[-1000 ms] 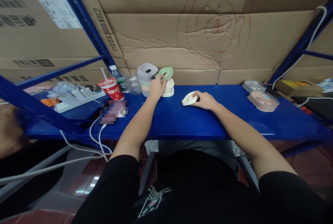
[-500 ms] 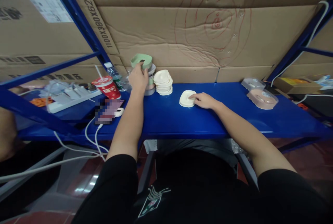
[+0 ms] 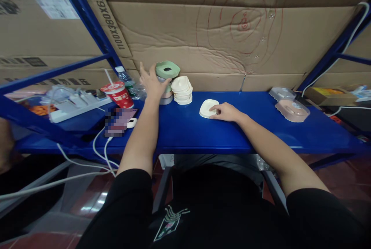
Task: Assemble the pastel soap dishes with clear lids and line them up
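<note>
My left hand (image 3: pixel 153 85) is at the stack of coloured containers, fingers spread, with its thumb near the stack's side. On top of that stack a green squarish dish (image 3: pixel 171 70) with a dark oblong spot in its middle sits tilted; grey and pinkish pieces (image 3: pixel 166 100) show below it. A leaning pile of several cream-white squarish dishes (image 3: pixel 182 90) stands just to the right. My right hand (image 3: pixel 228 112) grips the right edge of a separate cream-white dish (image 3: pixel 207 107) lying on the blue table, fingers on top and thumb at the near side.
Left of the stack are a bottle (image 3: pixel 125 79), a red cup with a straw (image 3: pixel 118 95), a phone (image 3: pixel 117 122) with cables and a white power strip (image 3: pixel 75 106). Two clear-covered packs (image 3: pixel 291 110) lie on the right. A cardboard wall (image 3: pixel 174 40) closes the back.
My left hand has come off the green dish and spread its fingers; the dish now sits further right. My right thumb has moved to the near edge of the white dish.
</note>
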`<action>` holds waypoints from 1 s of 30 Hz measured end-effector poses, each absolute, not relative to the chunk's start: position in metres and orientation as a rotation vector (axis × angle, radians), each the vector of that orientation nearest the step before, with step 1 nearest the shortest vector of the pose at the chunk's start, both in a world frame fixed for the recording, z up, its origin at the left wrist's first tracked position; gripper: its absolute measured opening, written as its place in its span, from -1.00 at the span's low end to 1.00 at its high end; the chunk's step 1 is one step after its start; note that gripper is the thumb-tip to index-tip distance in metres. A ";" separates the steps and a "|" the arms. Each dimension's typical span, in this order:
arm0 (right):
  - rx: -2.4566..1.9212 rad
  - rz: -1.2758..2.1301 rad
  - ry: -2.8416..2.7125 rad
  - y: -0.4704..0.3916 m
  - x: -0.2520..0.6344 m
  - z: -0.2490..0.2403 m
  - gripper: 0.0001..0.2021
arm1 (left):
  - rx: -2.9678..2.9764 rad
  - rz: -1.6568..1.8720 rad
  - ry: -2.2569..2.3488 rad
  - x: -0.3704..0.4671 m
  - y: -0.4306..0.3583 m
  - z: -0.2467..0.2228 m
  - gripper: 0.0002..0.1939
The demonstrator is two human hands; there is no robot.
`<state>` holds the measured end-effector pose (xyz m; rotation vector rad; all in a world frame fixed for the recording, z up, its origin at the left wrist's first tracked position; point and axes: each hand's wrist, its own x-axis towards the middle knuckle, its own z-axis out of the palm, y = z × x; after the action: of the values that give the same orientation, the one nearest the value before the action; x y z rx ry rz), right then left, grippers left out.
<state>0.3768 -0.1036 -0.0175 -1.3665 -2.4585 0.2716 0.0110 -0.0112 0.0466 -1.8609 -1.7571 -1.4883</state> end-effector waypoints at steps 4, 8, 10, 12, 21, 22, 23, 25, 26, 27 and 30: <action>-1.375 0.259 -2.459 -0.102 0.377 -0.020 -0.57 | -1.925 -1.472 -1.765 0.009 -0.004 0.048 -0.12; -1.384 0.250 -2.459 -0.102 0.377 -0.020 -0.58 | -1.923 -1.435 -1.739 0.006 0.001 0.047 -0.10; -1.390 0.244 -2.465 -0.102 0.377 -0.019 -0.57 | -1.889 -1.462 -1.742 0.007 0.001 0.045 -0.16; -1.398 0.240 -2.465 -0.103 0.376 -0.018 -0.57 | -1.851 -1.494 -1.760 0.008 0.001 0.044 -0.24; -1.371 0.276 -2.447 -0.103 0.377 -0.020 -0.62 | -1.849 -1.433 -1.770 0.008 0.002 0.041 -0.30; -1.356 0.289 -2.444 -0.102 0.378 -0.021 -0.67 | -1.833 -1.449 -1.771 0.008 0.002 0.040 -0.32; -1.341 0.305 -2.439 -0.101 0.379 -0.022 -0.71 | -1.808 -1.476 -1.777 0.008 0.002 0.041 -0.33; -1.317 0.328 -2.425 -0.099 0.381 -0.024 -0.78 | -1.745 -1.551 -1.803 0.009 0.002 0.042 -0.35; -1.311 0.333 -2.421 -0.097 0.382 -0.025 -0.79 | -1.712 -1.590 -1.823 0.009 0.002 0.042 -0.36; -1.308 0.332 -2.420 -0.096 0.382 -0.026 -0.79 | -1.681 -1.627 -1.844 0.009 0.002 0.044 -0.37; -1.308 0.308 -2.427 -0.094 0.384 -0.028 -0.79 | -1.603 -1.721 -1.888 0.009 0.001 0.046 -0.40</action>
<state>0.3837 -0.0944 -0.0278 -1.3080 -2.4272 0.3078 0.0086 0.0010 0.0463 -1.6029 -1.8884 -1.7209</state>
